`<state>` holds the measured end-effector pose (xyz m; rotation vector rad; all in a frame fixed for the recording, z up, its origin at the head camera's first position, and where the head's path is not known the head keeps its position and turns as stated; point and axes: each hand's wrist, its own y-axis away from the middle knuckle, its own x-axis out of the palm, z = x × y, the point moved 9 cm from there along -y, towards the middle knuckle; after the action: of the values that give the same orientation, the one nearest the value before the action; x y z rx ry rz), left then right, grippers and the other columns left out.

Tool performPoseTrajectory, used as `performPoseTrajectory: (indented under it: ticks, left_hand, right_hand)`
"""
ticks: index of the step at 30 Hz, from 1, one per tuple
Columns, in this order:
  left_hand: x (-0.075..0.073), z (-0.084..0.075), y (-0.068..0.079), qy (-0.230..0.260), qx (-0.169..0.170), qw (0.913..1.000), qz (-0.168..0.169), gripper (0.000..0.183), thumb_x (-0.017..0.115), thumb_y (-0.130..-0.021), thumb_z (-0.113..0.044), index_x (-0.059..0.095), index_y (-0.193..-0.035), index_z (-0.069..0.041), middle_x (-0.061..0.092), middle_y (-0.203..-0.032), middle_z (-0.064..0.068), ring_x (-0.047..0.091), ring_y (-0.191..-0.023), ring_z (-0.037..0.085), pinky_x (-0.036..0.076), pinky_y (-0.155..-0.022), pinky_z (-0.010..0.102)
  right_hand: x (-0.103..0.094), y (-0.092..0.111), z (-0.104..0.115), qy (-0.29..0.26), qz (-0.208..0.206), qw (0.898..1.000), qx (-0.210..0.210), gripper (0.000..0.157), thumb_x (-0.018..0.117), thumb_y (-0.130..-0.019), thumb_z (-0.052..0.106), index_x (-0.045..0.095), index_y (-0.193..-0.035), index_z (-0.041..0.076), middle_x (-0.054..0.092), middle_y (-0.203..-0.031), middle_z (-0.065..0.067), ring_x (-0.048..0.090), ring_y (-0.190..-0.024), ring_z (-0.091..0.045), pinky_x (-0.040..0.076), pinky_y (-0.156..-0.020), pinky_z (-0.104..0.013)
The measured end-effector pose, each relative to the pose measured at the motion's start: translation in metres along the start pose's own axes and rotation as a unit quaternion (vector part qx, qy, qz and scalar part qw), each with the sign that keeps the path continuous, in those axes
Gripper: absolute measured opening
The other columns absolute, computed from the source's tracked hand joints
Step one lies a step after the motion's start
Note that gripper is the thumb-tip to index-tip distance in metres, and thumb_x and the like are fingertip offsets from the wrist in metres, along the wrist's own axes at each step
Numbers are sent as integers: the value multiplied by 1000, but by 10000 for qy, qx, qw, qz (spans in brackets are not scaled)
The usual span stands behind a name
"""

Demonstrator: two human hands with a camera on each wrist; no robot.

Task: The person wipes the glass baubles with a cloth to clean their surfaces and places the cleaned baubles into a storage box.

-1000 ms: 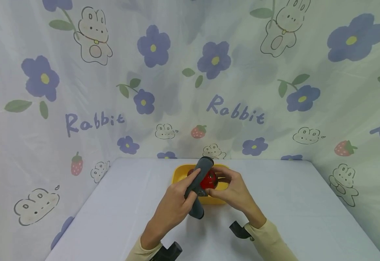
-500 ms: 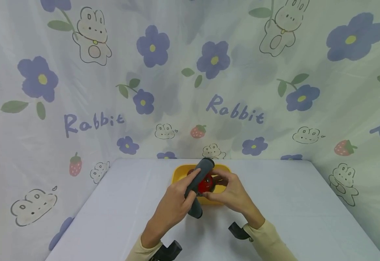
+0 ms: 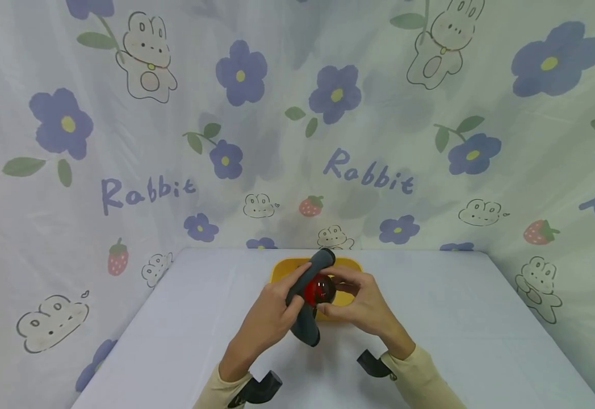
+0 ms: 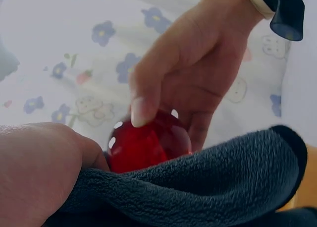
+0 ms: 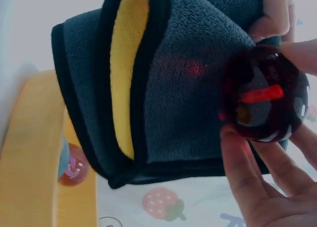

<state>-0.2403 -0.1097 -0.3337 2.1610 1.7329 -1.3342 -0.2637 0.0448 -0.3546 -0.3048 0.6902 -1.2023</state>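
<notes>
A shiny, translucent red ball [image 3: 323, 288] is pinched between the thumb and fingertips of my right hand [image 3: 366, 294]. My left hand [image 3: 267, 312] grips a dark grey plush cloth [image 3: 306, 326] folded over, its thumb and index finger on the near side. The ball presses up against the cloth's surface, and the left wrist view shows the lower part of the ball [image 4: 146, 146] hidden behind the fold. Black edging and a yellow underside show on the cloth [image 5: 188, 108] in the right wrist view.
Behind the hands a yellow tray [image 3: 282, 266] stands on the white table [image 3: 216, 301]. Inside it, the right wrist view shows a reddish ball [image 5: 75, 165] beside a bluish one [image 5: 64, 157]. A printed curtain [image 3: 277, 142] hangs at the back and sides.
My right hand has turned the red ball and brought it slightly left, closer into the cloth. The cloth's fold has shifted a little around it in my left hand.
</notes>
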Motion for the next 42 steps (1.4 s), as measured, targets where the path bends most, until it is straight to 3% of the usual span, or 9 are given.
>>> performPoseTrajectory:
  ticks: [6, 12, 17, 22, 26, 32, 37, 42]
  left_hand:
    - [2, 5, -1, 135, -135, 9998, 53, 62, 52, -93, 2, 49, -154, -11, 73, -108, 12, 61, -65, 7, 52, -59, 20]
    - [4, 5, -2, 264, -280, 9992, 135, 62, 52, -94, 0, 46, -156, -9, 73, -119, 13, 66, -72, 10, 54, -62, 19]
    - [5, 3, 0, 320, -346, 9987, 201, 62, 51, -95, -1, 44, -157, -7, 71, -130, 14, 68, -79, 13, 56, -67, 18]
    - [6, 1, 1, 221, -385, 9987, 241, 61, 51, -96, -2, 45, -156, -6, 72, -119, 14, 67, -79, 12, 56, -65, 19]
    - [6, -1, 3, 239, -395, 9987, 216, 60, 52, -96, -2, 47, -155, -7, 70, -109, 11, 65, -77, 12, 54, -61, 20]
    - [4, -4, 4, 248, -318, 9992, 71, 60, 52, -94, 0, 49, -154, -8, 71, -121, 15, 66, -79, 14, 54, -63, 19]
    - [2, -8, 6, 265, -196, 9995, -14, 60, 52, -94, 1, 50, -153, -8, 71, -128, 16, 68, -80, 14, 58, -68, 20]
    - [1, -10, 7, 204, -83, 9997, -111, 60, 53, -94, 2, 51, -152, -9, 72, -127, 16, 70, -81, 13, 60, -71, 23]
  right_hand:
    - [-7, 0, 6, -199, -429, 9985, -270, 52, 83, -76, 1, 70, -126, 8, 72, -117, -15, 69, -94, -21, 59, -93, -28]
    - [-14, 0, 9, -382, -765, 9952, -471, 55, 82, -76, -4, 67, -129, 4, 69, -124, -19, 70, -102, -19, 58, -94, -28]
    - [-19, 0, 5, -436, -921, 9943, -302, 58, 82, -76, -6, 64, -130, 3, 67, -126, -20, 70, -104, -13, 57, -95, -26]
    - [-21, 0, 2, -394, -871, 9954, -59, 68, 82, -75, -5, 61, -139, 4, 66, -130, -20, 69, -110, -9, 57, -96, -28]
    - [-23, -1, 0, -318, -761, 9965, 100, 67, 83, -76, -3, 62, -139, 3, 64, -132, -19, 69, -117, -17, 57, -96, -32]
    - [-23, -2, -5, -202, -663, 9972, 266, 60, 84, -78, 1, 66, -135, 3, 65, -132, -17, 69, -120, -34, 56, -98, -36]
    - [-24, -2, -8, 64, -689, 9971, 300, 57, 85, -79, 6, 68, -134, 6, 69, -131, -13, 71, -116, -25, 55, -102, -30]
    - [-24, -3, -11, 289, -625, 9968, 414, 55, 86, -79, 11, 70, -131, 9, 72, -126, -10, 69, -105, -17, 59, -91, -30]
